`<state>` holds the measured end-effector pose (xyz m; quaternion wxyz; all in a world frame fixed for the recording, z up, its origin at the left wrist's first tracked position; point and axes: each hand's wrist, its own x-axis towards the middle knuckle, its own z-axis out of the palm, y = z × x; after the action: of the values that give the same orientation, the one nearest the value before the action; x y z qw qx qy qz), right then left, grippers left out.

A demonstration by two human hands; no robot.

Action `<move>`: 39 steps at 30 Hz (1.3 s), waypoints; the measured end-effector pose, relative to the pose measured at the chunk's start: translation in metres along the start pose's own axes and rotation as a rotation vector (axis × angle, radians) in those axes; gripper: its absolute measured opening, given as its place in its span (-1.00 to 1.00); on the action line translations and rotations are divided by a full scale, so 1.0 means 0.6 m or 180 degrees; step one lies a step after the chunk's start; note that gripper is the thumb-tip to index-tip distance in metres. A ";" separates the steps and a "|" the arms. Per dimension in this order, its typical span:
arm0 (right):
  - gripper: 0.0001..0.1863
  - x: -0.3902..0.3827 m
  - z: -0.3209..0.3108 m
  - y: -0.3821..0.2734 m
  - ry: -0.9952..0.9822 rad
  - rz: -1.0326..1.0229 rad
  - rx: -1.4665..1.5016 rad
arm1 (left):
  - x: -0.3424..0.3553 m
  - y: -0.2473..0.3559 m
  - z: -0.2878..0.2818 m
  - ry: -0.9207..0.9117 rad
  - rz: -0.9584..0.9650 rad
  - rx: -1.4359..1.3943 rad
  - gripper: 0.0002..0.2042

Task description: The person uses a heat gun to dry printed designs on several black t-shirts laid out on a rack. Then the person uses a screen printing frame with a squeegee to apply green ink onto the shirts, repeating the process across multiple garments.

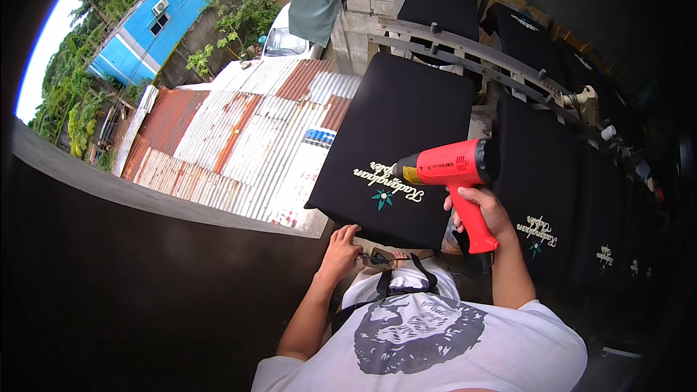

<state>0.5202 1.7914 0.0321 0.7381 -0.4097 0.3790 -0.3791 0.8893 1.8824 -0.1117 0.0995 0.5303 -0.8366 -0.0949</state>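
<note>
**Heat gun held above the lettering of a black fabric panel**

The red heat gun [446,163] was found over the near right part of the black panel [406,116], which served as the reference for all positions below. Its dark nozzle pointed leftward across the panel, toward pale lettering [369,174] and a green leaf-shaped motif [384,199]. Contact between nozzle and fabric could not be determined.

The two hands were apart. The right hand [483,212] was wrapped around the heat gun's handle, at the panel's near right side. The left hand [341,250] was at the panel's near left corner, fingers bent; whether it gripped the edge could not be told.

Immediately right of the panel stood another black panel [537,174], also bearing pale lettering and a green motif, with more dark panels farther right. Beyond the panel, two long rails [472,40] ran off to the right, and a further black panel [439,11] lay past them. The wearer's white shirt [523,334] was on the near side.

Left of the panel lay a rusted corrugated roof [239,131]. Beyond the panel to the far left were a white vehicle [287,40], a hanging grey-green cloth [319,0] and a blue building [156,25].
</note>
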 end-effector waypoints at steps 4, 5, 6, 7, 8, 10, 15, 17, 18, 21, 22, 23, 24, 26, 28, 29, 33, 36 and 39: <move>-0.52 0.007 0.027 0.010 0.0226 0.0404 -0.0223 | 0.019 -0.059 -0.010 -0.0060 0.0365 0.0208 -0.75; -0.53 0.009 0.032 0.010 0.0197 0.0422 -0.0249 | 0.021 -0.071 -0.009 -0.0061 0.0411 0.0190 -0.76; -0.54 0.012 0.036 0.009 0.0163 0.0442 -0.0276 | 0.022 -0.082 -0.009 -0.0061 0.0451 0.0174 -0.77; -0.55 0.014 0.041 0.008 0.0133 0.0468 -0.0301 | 0.023 -0.091 -0.011 -0.0124 0.0490 0.0148 -0.82; -0.55 0.017 0.049 0.009 0.0264 0.0393 -0.0185 | 0.026 -0.101 -0.013 -0.0187 0.0525 0.0122 -0.87; -0.58 0.028 0.068 0.009 0.0658 0.0124 -0.0130 | 0.029 -0.114 -0.013 -0.0304 0.0608 0.0082 -0.90; -0.61 0.020 0.082 0.009 0.0684 0.0207 -0.0234 | 0.042 -0.117 -0.008 -0.0609 0.0807 0.0095 -0.88; -0.60 0.011 0.083 0.005 0.0560 0.0398 -0.0470 | 0.053 -0.119 -0.003 -0.0662 0.0841 0.0029 -0.88; -0.60 0.011 0.076 0.006 0.0485 0.0511 -0.0577 | 0.053 -0.120 0.002 -0.0681 0.0888 0.0071 -0.86; -0.58 0.023 0.073 0.014 0.0771 0.0472 -0.0595 | 0.065 -0.122 0.009 -0.0636 0.0972 0.0107 -0.85; -0.58 0.034 0.076 0.018 0.0856 0.0368 -0.0561 | 0.068 -0.123 0.010 -0.0618 0.0988 0.0094 -0.86; -0.58 0.040 0.081 0.020 0.0940 0.0264 -0.0529 | 0.069 -0.124 0.012 -0.0609 0.1011 0.0093 -0.86; -0.59 0.039 0.091 0.020 0.0845 0.0232 -0.0566 | 0.069 -0.124 0.015 -0.0600 0.1033 0.0092 -0.86; -0.60 0.035 0.095 0.018 0.0446 0.0508 -0.0601 | 0.074 -0.120 0.011 -0.0652 0.1029 0.0018 -0.86; -0.60 0.036 0.091 0.024 0.0363 0.0708 -0.0706 | 0.079 -0.114 0.007 -0.0777 0.0982 -0.0131 -0.87; -0.61 0.039 0.094 0.030 0.0463 0.0684 -0.0737 | 0.080 -0.113 0.008 -0.0740 0.1008 -0.0141 -0.87; -0.61 0.048 0.113 0.049 0.0742 0.0442 -0.0760 | 0.080 -0.110 0.013 -0.0605 0.1083 -0.0270 -0.86; -0.62 0.038 0.105 0.028 0.0312 0.0716 -0.0932 | 0.078 -0.103 0.007 -0.0605 0.1093 -0.0292 -0.85; -0.61 0.047 0.107 0.030 0.0482 0.0631 -0.0995 | 0.073 -0.109 0.010 -0.0588 0.1107 -0.0257 -0.82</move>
<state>0.5926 1.7939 0.0329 0.6686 -0.4503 0.5261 -0.2708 0.9259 1.8155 -0.1320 0.0584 0.3624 -0.9166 -0.1581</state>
